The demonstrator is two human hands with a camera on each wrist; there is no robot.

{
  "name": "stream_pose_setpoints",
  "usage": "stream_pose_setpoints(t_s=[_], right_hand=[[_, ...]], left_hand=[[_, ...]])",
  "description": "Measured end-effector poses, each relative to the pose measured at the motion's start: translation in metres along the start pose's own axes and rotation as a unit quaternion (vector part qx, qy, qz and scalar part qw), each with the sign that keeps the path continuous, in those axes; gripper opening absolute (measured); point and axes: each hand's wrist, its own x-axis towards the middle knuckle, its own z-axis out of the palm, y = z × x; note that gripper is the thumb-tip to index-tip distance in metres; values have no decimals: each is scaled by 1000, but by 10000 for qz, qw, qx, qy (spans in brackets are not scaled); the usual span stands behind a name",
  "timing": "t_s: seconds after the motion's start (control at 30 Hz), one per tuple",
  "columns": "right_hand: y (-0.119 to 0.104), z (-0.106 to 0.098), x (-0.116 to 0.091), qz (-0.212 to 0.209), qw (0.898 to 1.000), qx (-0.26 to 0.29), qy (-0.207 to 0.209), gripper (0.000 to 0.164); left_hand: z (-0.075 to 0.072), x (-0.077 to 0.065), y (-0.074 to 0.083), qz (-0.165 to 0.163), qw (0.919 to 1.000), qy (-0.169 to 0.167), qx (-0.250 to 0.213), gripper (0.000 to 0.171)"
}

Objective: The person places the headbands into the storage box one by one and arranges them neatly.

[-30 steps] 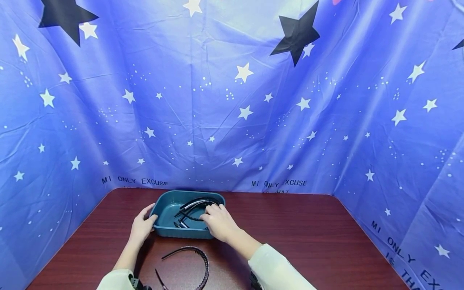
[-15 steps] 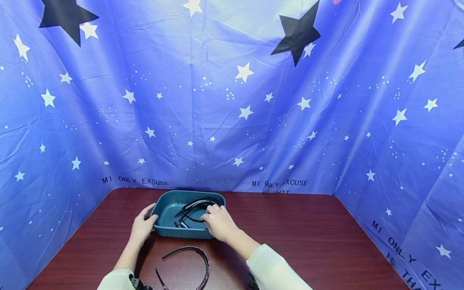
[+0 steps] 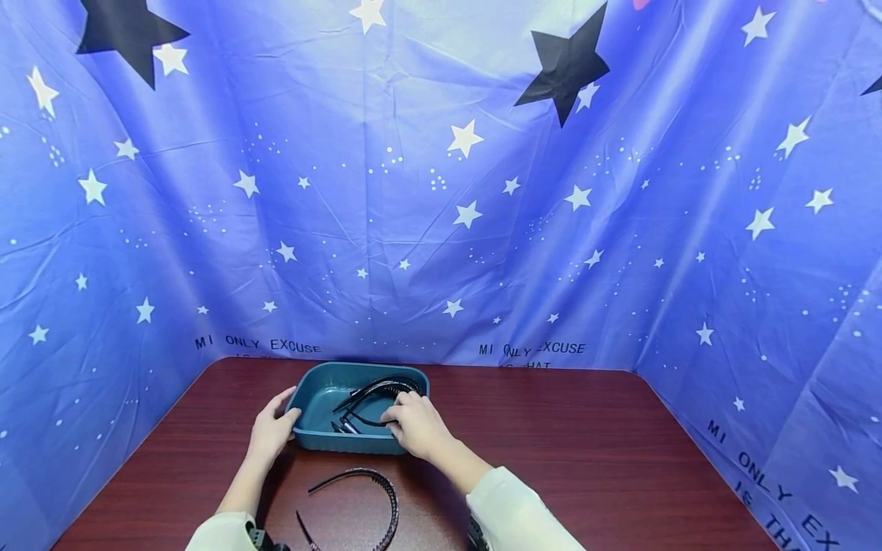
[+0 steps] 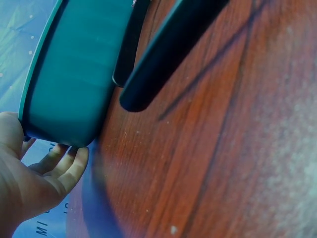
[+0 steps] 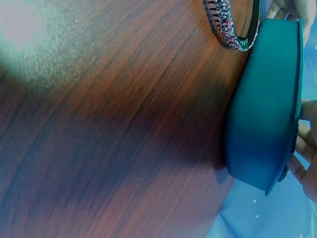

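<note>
A teal plastic bin [image 3: 344, 441] stands at the back of the table. My left hand [image 3: 271, 430] grips its left end, thumb at the rim and fingers against the outer wall, as the left wrist view also shows. Inside the bin's right half lie several black headbands [image 3: 365, 392], overlapping one another. My right hand [image 3: 418, 426] reaches over the front right rim, its curled fingers holding a black headband there; the fingertips are partly hidden. Another headband [image 3: 394, 505], black with glittery pink and silver beads in the right wrist view, lies on the table in front of the bin.
The dark red wood-grain table [image 3: 565, 459] carries the bin near its back edge. A blue star-printed curtain [image 3: 413, 229] hangs close behind it and along both sides.
The headbands in the bin have shifted and settled a little under my right hand. The right forearm has moved slightly left. My left hand and the bin stay put.
</note>
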Motion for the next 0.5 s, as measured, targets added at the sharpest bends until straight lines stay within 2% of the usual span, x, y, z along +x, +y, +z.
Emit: stream_pose_setpoints(t_s=[0.2,0.5], right_hand=[[0,2,0,86,9994,339,15,10],[-1,0,0,185,9985,513,-20,9]], left_hand=[[0,-1,0,-11,10000,30,-13,49],[0,-5,3,116,9999,9,-55,50]])
